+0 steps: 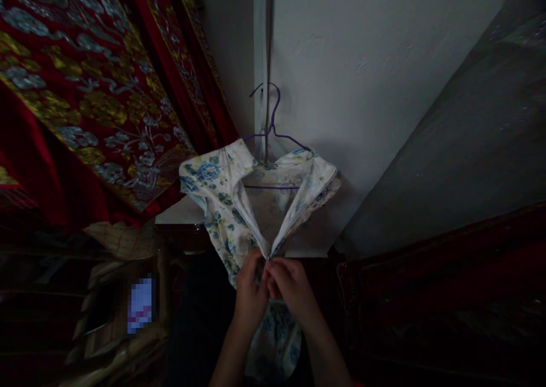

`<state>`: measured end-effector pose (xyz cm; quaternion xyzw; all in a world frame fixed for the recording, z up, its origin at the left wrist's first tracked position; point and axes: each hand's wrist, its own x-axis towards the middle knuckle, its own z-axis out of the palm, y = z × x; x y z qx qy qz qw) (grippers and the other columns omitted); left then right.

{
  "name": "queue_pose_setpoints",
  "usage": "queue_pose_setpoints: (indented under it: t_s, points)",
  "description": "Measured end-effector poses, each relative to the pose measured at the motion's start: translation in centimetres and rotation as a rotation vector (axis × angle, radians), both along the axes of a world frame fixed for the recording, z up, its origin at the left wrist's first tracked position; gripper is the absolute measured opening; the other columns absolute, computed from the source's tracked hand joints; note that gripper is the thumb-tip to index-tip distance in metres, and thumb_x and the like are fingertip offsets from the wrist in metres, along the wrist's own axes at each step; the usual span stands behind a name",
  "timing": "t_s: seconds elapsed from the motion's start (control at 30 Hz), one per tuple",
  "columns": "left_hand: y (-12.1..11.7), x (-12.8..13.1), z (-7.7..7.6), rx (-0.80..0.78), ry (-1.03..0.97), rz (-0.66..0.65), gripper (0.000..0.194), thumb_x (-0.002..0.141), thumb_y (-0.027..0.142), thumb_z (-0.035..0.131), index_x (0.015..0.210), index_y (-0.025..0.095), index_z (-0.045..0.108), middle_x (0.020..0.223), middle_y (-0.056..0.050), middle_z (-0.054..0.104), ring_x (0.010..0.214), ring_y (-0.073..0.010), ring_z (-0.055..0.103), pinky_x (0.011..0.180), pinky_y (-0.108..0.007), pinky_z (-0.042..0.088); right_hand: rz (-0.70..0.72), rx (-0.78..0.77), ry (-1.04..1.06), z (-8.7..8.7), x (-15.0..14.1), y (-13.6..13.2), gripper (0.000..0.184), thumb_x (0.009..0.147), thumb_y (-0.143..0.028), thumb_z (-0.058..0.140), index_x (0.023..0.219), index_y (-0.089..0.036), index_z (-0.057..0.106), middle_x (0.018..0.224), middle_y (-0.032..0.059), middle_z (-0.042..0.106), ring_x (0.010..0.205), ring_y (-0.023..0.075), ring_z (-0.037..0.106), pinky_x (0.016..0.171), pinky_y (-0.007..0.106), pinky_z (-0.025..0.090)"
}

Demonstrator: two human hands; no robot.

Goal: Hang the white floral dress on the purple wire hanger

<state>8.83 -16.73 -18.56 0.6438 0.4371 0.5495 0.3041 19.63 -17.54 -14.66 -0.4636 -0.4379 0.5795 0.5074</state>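
A white garment with a blue and green flower print [222,199] hangs on a purple wire hanger [273,131] against a white wall. Its front lies open in a V down to the point where my hands meet. My left hand [251,290] and my right hand [290,287] are side by side, fingers pinched on the two front edges of the garment at the bottom of the V. What lies between the fingertips is too small and dark to make out. The lower part of the garment hangs down between my forearms.
A red cloth with gold and silver embroidery [85,91] hangs at the left. A pipe [268,63] runs down the wall behind the hanger. Dark furniture [447,296] stands at the right, a grey slanted surface [469,137] above it. Woven items [123,239] lie at the lower left.
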Motion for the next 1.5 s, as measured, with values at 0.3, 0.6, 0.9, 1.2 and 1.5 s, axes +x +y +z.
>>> queue_pose_setpoints:
  t_s: [0.3,0.6,0.9,1.2,1.5]
  points:
    - [2.2,1.6,-1.1,-0.064,0.154,-0.047,0.015,0.096,0.022,0.045,0.085,0.021,0.055,0.080,-0.003,0.056,0.076,-0.0195,0.057,0.072,-0.030,0.043,-0.217,0.252,-0.037,11.2,3.4,10.6,0.023,0.075,-0.031,0.057,0.056,-0.017,0.058,0.039,-0.0058,0.045,0.035,0.0049,0.036,0.037,0.018,0.023]
    - [2.4,1.3,-4.2,-0.163,0.213,-0.149,0.017,0.095,0.022,0.048,0.082,0.020,0.059,0.078,-0.004,0.064,0.074,-0.0201,0.061,0.070,-0.030,0.046,-0.455,0.733,0.136,21.3,5.7,9.1,0.030,0.086,-0.028,0.050,0.057,-0.022,0.042,0.046,-0.0072,0.042,0.036,0.0030,0.038,0.038,0.016,0.020]
    - [8.5,-0.3,7.4,0.139,0.079,-0.055,0.033,0.095,0.025,0.057,0.128,0.022,0.058,0.096,-0.004,0.070,0.088,-0.0186,0.067,0.084,-0.029,0.049,-0.225,0.437,-0.305,9.3,5.4,13.1,0.025,0.082,-0.041,0.063,0.073,-0.018,0.066,0.045,-0.0036,0.056,0.040,0.0110,0.045,0.044,0.024,0.033]
    - [17.4,0.6,15.7,0.476,0.412,0.029,0.011,0.096,0.021,0.057,0.095,0.017,0.068,0.087,-0.006,0.067,0.080,-0.0195,0.062,0.075,-0.029,0.044,-0.329,0.498,-0.452,8.0,4.7,16.3,0.029,0.092,-0.048,0.058,0.083,-0.021,0.064,0.048,-0.0032,0.058,0.046,0.0158,0.054,0.056,0.028,0.039]
    - [13.3,0.8,15.7,0.425,0.230,-0.011,0.017,0.102,0.028,0.049,0.092,0.019,0.060,0.083,-0.002,0.063,0.080,-0.0169,0.061,0.073,-0.027,0.045,-0.209,0.563,-0.159,8.6,2.8,15.3,0.039,0.092,-0.056,0.051,0.071,-0.023,0.052,0.051,-0.0057,0.044,0.044,0.0121,0.040,0.047,0.027,0.030]
